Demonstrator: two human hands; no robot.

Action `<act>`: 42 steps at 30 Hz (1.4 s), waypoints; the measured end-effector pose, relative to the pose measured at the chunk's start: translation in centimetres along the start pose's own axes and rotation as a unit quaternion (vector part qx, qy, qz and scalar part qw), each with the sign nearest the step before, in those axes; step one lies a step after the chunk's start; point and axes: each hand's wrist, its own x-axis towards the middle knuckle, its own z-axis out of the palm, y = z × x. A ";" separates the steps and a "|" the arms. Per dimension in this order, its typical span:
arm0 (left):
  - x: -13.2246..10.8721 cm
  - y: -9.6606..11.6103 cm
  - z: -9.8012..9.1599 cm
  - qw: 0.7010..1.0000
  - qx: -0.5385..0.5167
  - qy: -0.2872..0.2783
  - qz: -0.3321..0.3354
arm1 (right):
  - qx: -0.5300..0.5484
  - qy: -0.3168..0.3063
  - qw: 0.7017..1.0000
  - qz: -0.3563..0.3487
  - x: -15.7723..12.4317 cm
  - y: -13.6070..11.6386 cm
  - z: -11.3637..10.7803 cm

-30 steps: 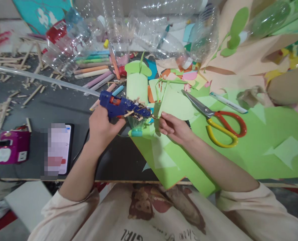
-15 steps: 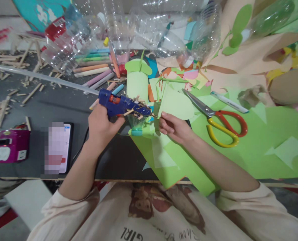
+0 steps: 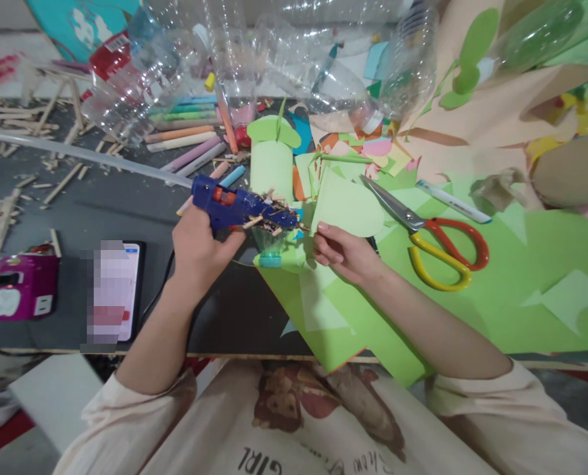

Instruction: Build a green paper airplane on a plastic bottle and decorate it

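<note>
My left hand [image 3: 199, 245] is wrapped around the handle of a blue hot glue gun [image 3: 225, 206]. A long glue stick [image 3: 101, 156] runs out of its back end, and bits of wood cling around the front. The nozzle points right, close to the fingertips of my right hand [image 3: 341, 251]. Those fingers are pinched on the lower left corner of a pale green paper piece [image 3: 351, 206]. Behind the gun stands a bottle wrapped in pale green paper [image 3: 271, 165], with round green leaves on top; its turquoise cap [image 3: 270, 261] shows below the gun.
Red-and-yellow-handled scissors [image 3: 412, 223] lie open on green paper sheets [image 3: 511, 290]. A white marker [image 3: 452, 201] is beyond them. To the left are a phone [image 3: 126, 290] and a purple power adapter [image 3: 24, 287]. Clear plastic bottles [image 3: 343, 86], pens [image 3: 188, 155] and wood sticks [image 3: 61, 185] crowd the back.
The back of the glue gun and my left hand have shifted very slightly left. My right hand keeps its pinch on the paper, almost still.
</note>
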 end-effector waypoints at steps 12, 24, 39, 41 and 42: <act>-0.3 -0.6 0.1 1.000 0.002 0.002 -0.031 | 0.002 -0.004 1.000 0.008 0.0 0.1 0.0; -0.2 -1.1 0.4 0.999 0.002 0.042 -0.019 | -0.036 -0.014 0.999 0.020 -0.1 0.1 0.0; 0.0 -1.7 0.8 0.997 -0.001 0.076 0.032 | -0.036 -0.015 0.999 0.022 -0.1 0.2 0.1; 0.0 -1.5 0.8 0.996 -0.001 0.074 0.041 | -0.034 -0.013 0.999 0.021 -0.1 0.2 0.1; 0.0 -1.4 0.7 0.996 -0.002 0.072 0.045 | -0.033 -0.010 0.999 0.022 -0.1 0.2 0.1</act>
